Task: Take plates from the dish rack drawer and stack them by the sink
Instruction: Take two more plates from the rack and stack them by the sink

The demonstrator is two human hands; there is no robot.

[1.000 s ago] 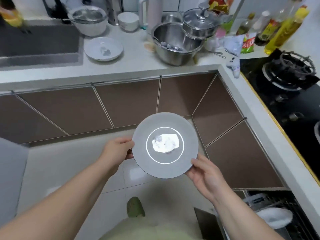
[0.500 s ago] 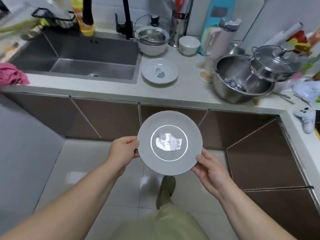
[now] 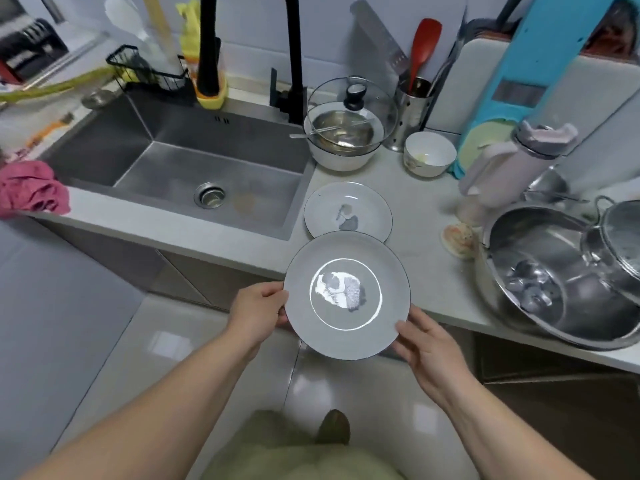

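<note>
**Plate held in both hands at worktop edge**

Left hand [image 3: 258, 315] grips left rim of grey plate [image 3: 347, 295], fingers curled shut on the edge. Right hand [image 3: 429, 355] holds lower right rim, fingers [image 3: 407, 336] loosely bent under it, thumb on the edge. Plate is in the air, tilted toward camera, over the front edge of the worktop [image 3: 422, 237]. Second plate [image 3: 348, 212] lies flat on worktop just right of sink [image 3: 194, 168], just behind the held one. No readable writing or brands.
</note>
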